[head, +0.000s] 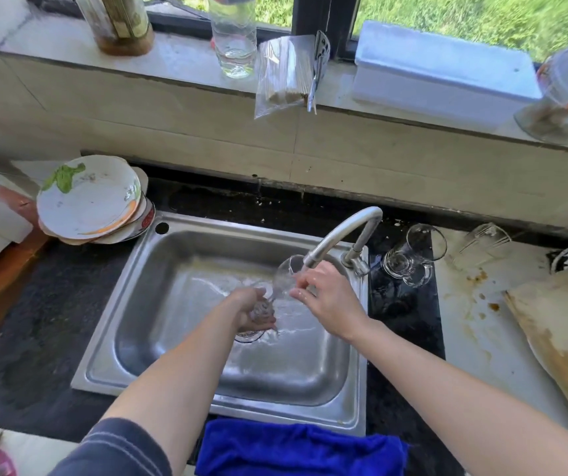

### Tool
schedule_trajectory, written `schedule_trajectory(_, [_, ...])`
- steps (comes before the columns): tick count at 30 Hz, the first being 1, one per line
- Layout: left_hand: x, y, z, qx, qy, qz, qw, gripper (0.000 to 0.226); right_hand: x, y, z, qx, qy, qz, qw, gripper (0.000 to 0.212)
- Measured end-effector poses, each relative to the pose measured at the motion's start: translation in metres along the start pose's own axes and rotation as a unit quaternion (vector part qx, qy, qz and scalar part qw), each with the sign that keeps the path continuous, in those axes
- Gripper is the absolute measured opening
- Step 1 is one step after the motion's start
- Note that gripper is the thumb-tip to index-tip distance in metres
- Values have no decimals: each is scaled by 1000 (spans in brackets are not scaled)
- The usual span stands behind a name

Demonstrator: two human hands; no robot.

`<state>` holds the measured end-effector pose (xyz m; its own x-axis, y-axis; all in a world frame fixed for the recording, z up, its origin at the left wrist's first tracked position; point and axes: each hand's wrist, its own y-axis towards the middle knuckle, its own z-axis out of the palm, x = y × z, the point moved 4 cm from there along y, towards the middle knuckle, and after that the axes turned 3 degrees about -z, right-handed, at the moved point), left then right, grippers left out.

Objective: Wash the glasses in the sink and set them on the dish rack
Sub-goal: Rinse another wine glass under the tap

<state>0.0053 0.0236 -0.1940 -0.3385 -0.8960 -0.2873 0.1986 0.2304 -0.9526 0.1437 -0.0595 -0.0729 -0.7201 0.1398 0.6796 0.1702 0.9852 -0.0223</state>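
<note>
A clear stemmed glass [284, 274] is tilted under the spout of the faucet [341, 235], above the steel sink [158, 290]. My left hand [249, 310] holds its base from below, fingers curled round it. My right hand [327, 297] pinches the bowl near the rim, just under the spout. Water runs over the sink floor. Right of the faucet, a glass mug [413, 255] lies on its side on the dark counter, and another glass [481, 249] lies on the white surface beyond it.
Stacked dirty plates [90, 201] sit at the sink's left corner. A blue cloth [296, 448] hangs over the front edge. A stained wooden board [564, 338] lies at right. The window sill holds a plastic bottle [234, 39], bagged sticks [282, 73] and a white box [444, 73].
</note>
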Motion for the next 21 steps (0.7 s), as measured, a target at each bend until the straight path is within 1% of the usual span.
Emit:
schedule_trajectory(1, [-4,4,4,2,-9,7,1000,14,-2,-3,-2,-11,-47,-37,998,14])
schedule_trajectory(3, [-15,8,11,7,-23,42,999,17,-6,-12,-6,-46,-167,-108,979,11])
schedule_trajectory(4, [-21,11,13,7,-32,66,997,19,-7,-16,-7,-49,-197,-126,971,10])
schedule_trajectory(6, [-34,14,17,2,-51,114,992,18,-9,-22,-6,-36,-214,-144,965,10])
schedule_trajectory(7, [-39,13,20,-4,-55,137,989,16,-9,-21,-2,-19,-214,-134,968,13])
schedule_trajectory(9, [-47,9,28,-1,-63,177,982,12,-6,-9,7,34,-208,-77,974,23])
schedule_trajectory(11, [-52,7,30,-2,-73,199,977,12,-3,2,12,82,-213,-32,973,30])
schedule_trajectory(14, [-60,13,13,-35,-104,208,972,16,0,-2,9,124,-179,-46,975,34])
schedule_trajectory(16, [-62,14,7,-46,-111,213,970,19,2,-4,8,138,-181,-59,972,38])
schedule_trajectory(17, [-61,14,10,-41,-109,214,970,20,2,2,9,134,-190,-48,971,39])
schedule_trajectory(19, [-58,13,18,-36,-103,209,972,20,2,12,12,111,-182,-8,977,35])
schedule_trajectory(20, [-58,12,17,-42,-102,209,972,20,2,14,13,113,-179,-10,977,32])
schedule_trajectory(21, [-60,11,13,-50,-97,209,972,20,2,12,13,131,-179,-27,975,31])
